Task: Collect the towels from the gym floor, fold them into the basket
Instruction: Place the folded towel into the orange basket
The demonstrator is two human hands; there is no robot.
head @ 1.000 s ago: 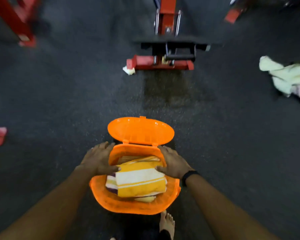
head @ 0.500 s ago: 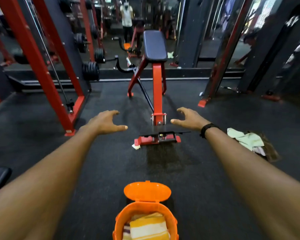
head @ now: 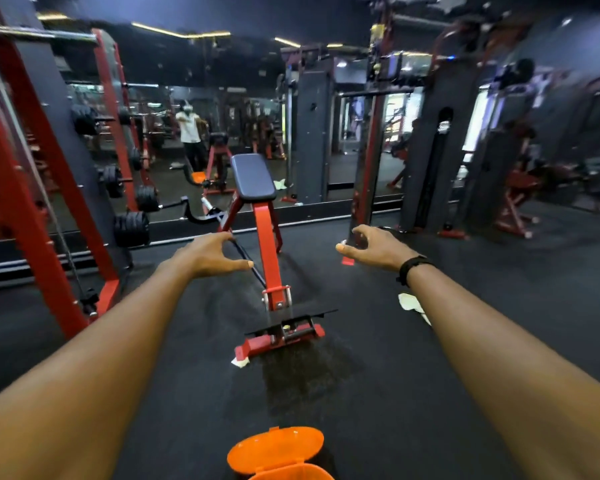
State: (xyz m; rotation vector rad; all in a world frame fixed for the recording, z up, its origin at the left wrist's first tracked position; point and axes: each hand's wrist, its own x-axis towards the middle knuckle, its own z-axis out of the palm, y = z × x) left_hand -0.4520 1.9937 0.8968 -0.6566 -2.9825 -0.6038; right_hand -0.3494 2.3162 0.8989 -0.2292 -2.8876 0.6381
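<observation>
Both arms out; left hand (head: 210, 252) & right hand (head: 378, 245) empty, relaxed.

Both arms stretched forward, left hand (head: 211, 252) and right hand (head: 378, 247) raised apart, palms down, fingers loosely spread and relaxed, holding nothing, dark band on right wrist

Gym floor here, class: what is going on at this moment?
A person stands over an orange basket whose lid is open. The left hand and right hand are stretched forward, open and holding nothing. A pale towel lies on the floor beside the right arm, not yet collected, near a red bench.
</observation>
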